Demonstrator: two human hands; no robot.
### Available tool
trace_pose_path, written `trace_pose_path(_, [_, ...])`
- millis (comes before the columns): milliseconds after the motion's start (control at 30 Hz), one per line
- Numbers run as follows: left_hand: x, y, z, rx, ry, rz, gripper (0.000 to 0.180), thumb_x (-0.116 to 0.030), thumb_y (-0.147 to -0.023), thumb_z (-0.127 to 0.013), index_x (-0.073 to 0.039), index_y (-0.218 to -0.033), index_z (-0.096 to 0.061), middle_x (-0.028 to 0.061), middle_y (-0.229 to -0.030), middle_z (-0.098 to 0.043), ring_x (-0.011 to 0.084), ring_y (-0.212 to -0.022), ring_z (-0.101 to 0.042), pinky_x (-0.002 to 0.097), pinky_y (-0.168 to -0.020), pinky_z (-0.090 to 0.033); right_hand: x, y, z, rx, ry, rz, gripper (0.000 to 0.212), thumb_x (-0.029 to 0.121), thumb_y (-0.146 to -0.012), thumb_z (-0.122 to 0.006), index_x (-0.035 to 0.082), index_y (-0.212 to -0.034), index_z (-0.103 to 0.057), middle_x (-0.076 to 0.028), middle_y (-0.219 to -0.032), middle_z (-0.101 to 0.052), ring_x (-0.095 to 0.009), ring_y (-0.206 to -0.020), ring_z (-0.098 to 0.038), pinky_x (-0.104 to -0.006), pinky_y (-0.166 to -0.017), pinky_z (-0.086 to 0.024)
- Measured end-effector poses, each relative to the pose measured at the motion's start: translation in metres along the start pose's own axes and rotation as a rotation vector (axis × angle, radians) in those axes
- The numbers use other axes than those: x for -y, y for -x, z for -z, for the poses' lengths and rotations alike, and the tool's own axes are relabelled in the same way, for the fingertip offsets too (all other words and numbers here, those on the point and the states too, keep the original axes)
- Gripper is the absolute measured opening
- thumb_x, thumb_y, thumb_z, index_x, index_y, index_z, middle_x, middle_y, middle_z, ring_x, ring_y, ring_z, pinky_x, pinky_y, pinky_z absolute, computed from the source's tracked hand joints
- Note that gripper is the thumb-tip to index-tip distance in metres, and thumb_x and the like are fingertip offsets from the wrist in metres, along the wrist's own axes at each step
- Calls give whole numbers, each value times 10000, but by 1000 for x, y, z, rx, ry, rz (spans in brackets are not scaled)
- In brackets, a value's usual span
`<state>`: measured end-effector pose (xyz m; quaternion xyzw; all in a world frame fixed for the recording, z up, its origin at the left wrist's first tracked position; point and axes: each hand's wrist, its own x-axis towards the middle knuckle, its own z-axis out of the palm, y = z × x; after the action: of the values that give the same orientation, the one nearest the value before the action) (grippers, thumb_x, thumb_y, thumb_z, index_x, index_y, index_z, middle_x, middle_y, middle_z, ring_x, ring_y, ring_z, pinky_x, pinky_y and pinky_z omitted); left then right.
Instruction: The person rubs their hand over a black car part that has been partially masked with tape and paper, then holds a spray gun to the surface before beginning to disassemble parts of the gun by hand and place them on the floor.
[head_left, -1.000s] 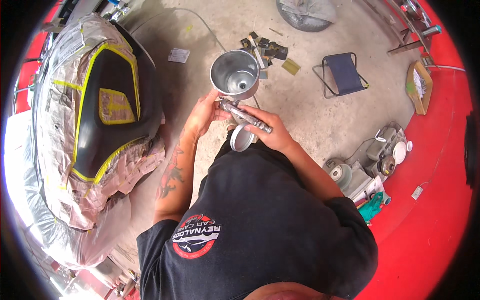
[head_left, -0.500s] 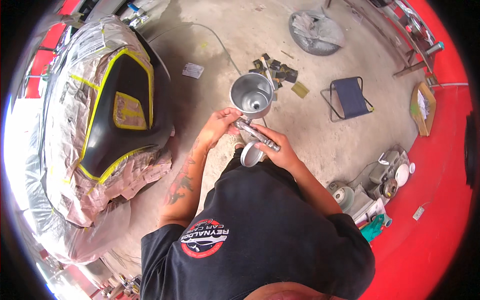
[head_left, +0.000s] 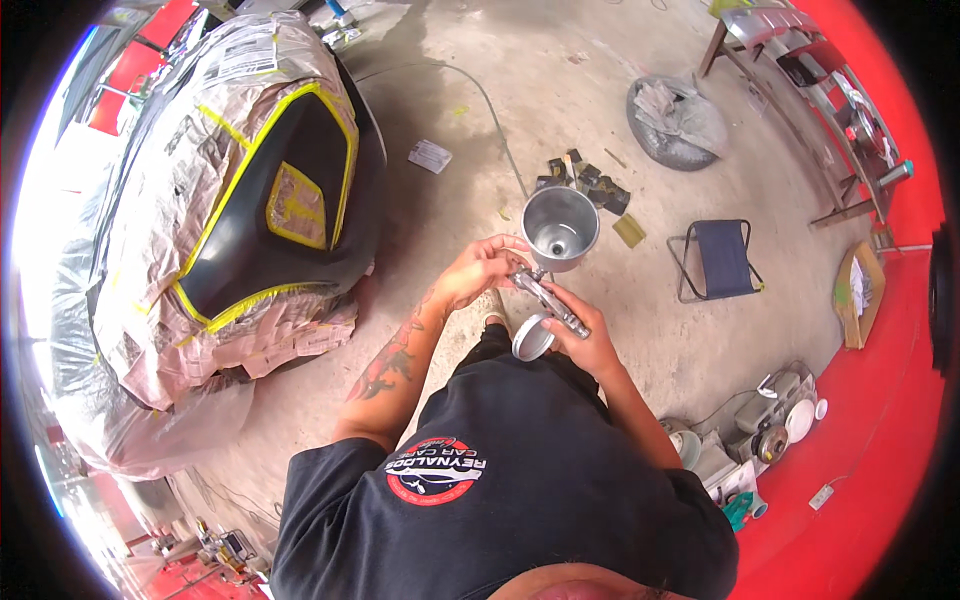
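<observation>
In front of my waist is a metal paint spray gun (head_left: 548,298) with an open silver cup (head_left: 560,222) on top. The cup's inside shows bare grey metal with a hole at the bottom. My right hand (head_left: 590,340) is closed round the gun's body and also keeps a round silver lid (head_left: 533,340) beside it, near my shirt. At the gun's other end, the fingers of my left hand (head_left: 480,270) pinch the metal fitting below the cup; the fingertips are partly hidden.
A vehicle body (head_left: 225,130) masked with paper, plastic and yellow tape stands at left, one black panel exposed. Ahead lie dark scraps (head_left: 605,190) and a plastic-covered tyre (head_left: 675,125). A folding stool (head_left: 728,258) stands right, near assorted containers (head_left: 770,430) by the red wall.
My view has shifted, so the surroundings and the gun sit elsewhere in the picture. My left fingers have changed their hold at the gun's end, one now stretching toward the cup.
</observation>
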<state>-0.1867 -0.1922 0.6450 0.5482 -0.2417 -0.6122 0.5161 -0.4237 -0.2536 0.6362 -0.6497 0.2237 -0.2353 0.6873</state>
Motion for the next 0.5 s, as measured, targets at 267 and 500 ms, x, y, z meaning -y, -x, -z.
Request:
trace_pose_path(267, [-8, -5, 4, 76, -293, 170, 274, -173, -1003, -610, -13, -1219, -556, 60, -1077, -662, 146, -917, -666, 309, -799, -578, 4, -1, 3, 20, 47, -82, 537, 43, -877, -699, 15, -1394, -559, -150, -1304, -656, -171, -1176, -612, -317, -1026, -447])
trace_pose_path(500, [-9, -1, -2, 103, -1, -23, 415, -196, -979, -649, -89, -1354, -505, 44, -1036, -652, 125, -934, -636, 276, -792, -552, 5, -4, 4, -18, 71, -34, 570, 14, -851, -718, 47, -1399, -566, -56, -1087, -685, -112, -982, -621, -277, -912, -484])
